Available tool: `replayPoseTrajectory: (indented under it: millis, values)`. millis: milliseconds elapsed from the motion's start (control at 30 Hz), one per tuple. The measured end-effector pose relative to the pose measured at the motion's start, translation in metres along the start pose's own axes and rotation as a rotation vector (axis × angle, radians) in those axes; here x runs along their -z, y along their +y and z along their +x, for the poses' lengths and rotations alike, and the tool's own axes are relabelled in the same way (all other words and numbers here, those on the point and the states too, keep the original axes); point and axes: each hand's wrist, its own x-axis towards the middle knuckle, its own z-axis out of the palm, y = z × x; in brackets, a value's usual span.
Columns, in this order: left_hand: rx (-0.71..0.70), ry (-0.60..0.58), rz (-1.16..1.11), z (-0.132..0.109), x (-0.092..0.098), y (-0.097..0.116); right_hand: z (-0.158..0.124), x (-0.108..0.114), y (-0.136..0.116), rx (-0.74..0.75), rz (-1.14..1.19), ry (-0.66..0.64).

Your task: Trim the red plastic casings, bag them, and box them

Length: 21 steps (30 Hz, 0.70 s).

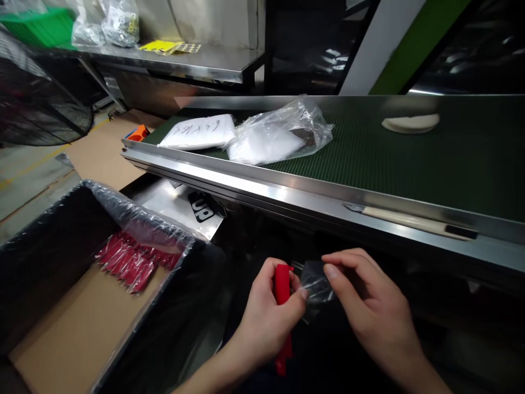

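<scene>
My left hand (270, 312) is wrapped round a long red plastic piece (283, 284), whose lower end shows below the palm. Its thumb also presses on one edge of a small clear plastic bag (315, 282). On the bag's other side, my right hand (373, 309) pinches the film between thumb and fingers. The red piece is outside the bag as far as I can see. To the left stands a box (45, 224) lined with dark plastic film, holding several red pieces in clear wrapping (131, 260) in its far corner.
A green conveyor belt (356, 158) with a metal rail runs across in front. On it lie a white packet (199, 131), a clear bag with white contents (279, 137) and a pale rounded object (410, 123). A pointed knife-like tool (410, 220) rests on the rail. A fan (41, 93) stands left.
</scene>
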Motion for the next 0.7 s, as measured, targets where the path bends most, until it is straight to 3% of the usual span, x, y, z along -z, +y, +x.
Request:
replayPoseTrajectory:
  millis: [100, 200, 333, 400, 500, 600, 700]
  values:
    - [-0.025, -0.028, 0.049, -0.003, -0.008, 0.003, 0.004, 0.003, -0.005, 0.072, 0.041, -0.102]
    - [-0.027, -0.023, 0.109, -0.006, -0.013, 0.004, 0.004, 0.004, -0.008, 0.050, 0.121, -0.197]
    - [-0.038, -0.052, 0.169, -0.006, -0.018, 0.003, -0.002, 0.001, -0.004, 0.017, 0.205, -0.199]
    - [-0.006, -0.067, 0.155, -0.005, -0.022, 0.003, -0.005, -0.002, -0.001, -0.026, 0.281, -0.145]
    - [0.021, -0.091, 0.093, -0.003, -0.027, 0.005, -0.005, -0.001, 0.008, -0.118, 0.390, 0.047]
    - [-0.001, -0.110, 0.065, -0.002, -0.028, 0.006, 0.001, 0.012, 0.021, -0.158, 0.451, 0.272]
    - [0.007, -0.094, 0.073, 0.000, -0.025, 0.006, 0.003, 0.029, 0.033, -0.156, 0.455, 0.370]
